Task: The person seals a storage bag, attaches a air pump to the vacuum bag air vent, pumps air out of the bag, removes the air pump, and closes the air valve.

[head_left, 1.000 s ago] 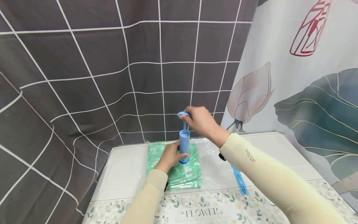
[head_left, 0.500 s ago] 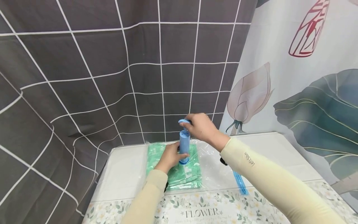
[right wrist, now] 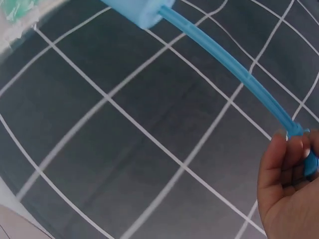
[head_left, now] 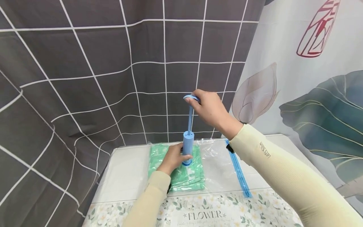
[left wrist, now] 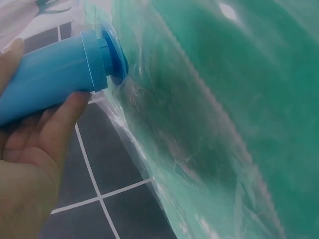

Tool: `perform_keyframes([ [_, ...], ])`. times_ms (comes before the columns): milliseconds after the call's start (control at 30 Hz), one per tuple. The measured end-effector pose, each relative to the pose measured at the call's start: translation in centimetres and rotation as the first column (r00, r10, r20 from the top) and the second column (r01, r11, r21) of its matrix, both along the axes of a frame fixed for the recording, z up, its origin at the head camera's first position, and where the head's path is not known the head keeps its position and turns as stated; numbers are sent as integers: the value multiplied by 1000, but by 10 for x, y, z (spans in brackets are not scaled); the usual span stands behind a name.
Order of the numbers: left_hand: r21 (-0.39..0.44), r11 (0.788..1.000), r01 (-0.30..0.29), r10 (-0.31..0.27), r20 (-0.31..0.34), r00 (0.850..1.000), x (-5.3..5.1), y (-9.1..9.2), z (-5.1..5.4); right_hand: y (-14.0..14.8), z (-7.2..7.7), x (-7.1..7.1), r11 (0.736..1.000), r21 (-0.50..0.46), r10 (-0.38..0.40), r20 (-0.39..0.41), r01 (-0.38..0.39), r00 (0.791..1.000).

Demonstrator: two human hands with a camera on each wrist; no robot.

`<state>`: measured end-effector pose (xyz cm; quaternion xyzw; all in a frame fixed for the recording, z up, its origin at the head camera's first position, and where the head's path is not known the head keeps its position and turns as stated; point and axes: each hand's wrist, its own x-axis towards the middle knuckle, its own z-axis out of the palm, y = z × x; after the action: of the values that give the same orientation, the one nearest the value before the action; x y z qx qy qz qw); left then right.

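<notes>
A blue hand pump (head_left: 188, 143) stands upright on a clear plastic vacuum bag with green folded fabric (head_left: 187, 176) inside. My left hand (head_left: 173, 158) grips the pump's barrel low down, thumb across its front. In the left wrist view the barrel (left wrist: 50, 74) meets a round blue valve (left wrist: 115, 57) on the bag. Above, my right hand (head_left: 210, 107) holds the pump's handle (head_left: 191, 97), its fingers curled round it. The plunger rod (right wrist: 234, 67) is drawn far out of the barrel, as the right wrist view shows. The hand hides part of the handle.
The bag's blue zip strip (head_left: 239, 173) lies to the right, partly behind the right forearm. Under everything is a white table (head_left: 124, 173) with a floral printed front. A dark grid-patterned curtain (head_left: 147, 78) hangs behind, and a flower-printed one (head_left: 255, 94) at right.
My right hand first pushed the handle slightly down, then pulled it well up, so more rod shows. The left hand and barrel stayed nearly still.
</notes>
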<state>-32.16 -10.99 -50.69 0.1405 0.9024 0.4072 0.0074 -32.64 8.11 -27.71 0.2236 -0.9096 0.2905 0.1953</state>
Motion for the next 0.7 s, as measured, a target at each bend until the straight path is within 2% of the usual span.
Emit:
perform_keyframes([
  [133, 3, 1000, 9, -9, 15, 1000, 0, 0, 0, -2, -22, -1, 1000, -10, -8, 10, 8, 1000],
  [267, -8, 1000, -8, 8, 22, 1000, 0, 0, 0, -6, -51, -4, 999, 36, 26, 24, -27, 999],
  [467, -3, 1000, 10, -10, 7, 1000, -1, -1, 0, -7, -89, -3, 995, 92, 37, 103, -46, 994],
  [600, 20, 1000, 10, -10, 11, 1000, 0, -1, -1, -8, -104, -3, 992, 102, 53, 147, -68, 988],
  [700, 29, 1000, 9, -9, 12, 1000, 1, -1, -1, -8, -104, -3, 993, 86, 66, 149, -79, 987],
])
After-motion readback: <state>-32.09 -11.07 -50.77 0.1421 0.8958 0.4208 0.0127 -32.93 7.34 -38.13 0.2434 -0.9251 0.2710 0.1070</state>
